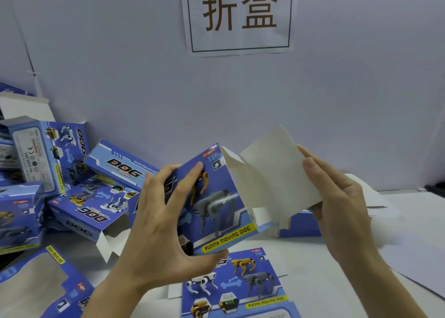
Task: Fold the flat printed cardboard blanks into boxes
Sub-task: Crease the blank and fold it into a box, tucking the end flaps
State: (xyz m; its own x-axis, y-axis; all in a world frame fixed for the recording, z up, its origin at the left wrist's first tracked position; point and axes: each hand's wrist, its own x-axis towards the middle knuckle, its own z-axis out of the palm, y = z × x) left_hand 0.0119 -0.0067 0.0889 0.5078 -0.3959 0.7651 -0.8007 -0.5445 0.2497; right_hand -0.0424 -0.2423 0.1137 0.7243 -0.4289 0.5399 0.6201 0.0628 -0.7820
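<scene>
Nearest camera: flat blue printed cardboard blank (236, 286) with robot-dog art, lying face up on the white bench (337, 257), just below the hands, untouched.
Head view, work item: half-formed blue printed cardboard box (216, 202), held tilted in the air above the bench, between both hands, body opened to a tube.
Left hand: left hand (156, 221) grips the box body; fingers (190, 180) spread and curled over the printed dog face, thumb hooked under the lower yellow-banded edge.
Right hand: right hand (342, 202) at the far edge of the white unprinted panel (272, 173); fingers (313, 163) near straight, laid along that edge, holding nothing closed; thumb mostly hidden behind the panel.
Panel state: big white flap stands open, swung out to the right of the box mouth, not tucked.
Step in hand: likely closing one end, with the body squared and the flaps still loose.
Next move: probably needs the right fingers to fold the panel over the mouth while the left keeps the tube square; tuck the tab cleanly or the edge may crease.
Left side: pile of folded blue boxes (48, 163), leaning on each other against the wall.
Wall: paper sign (240, 16) with two large characters.
</scene>
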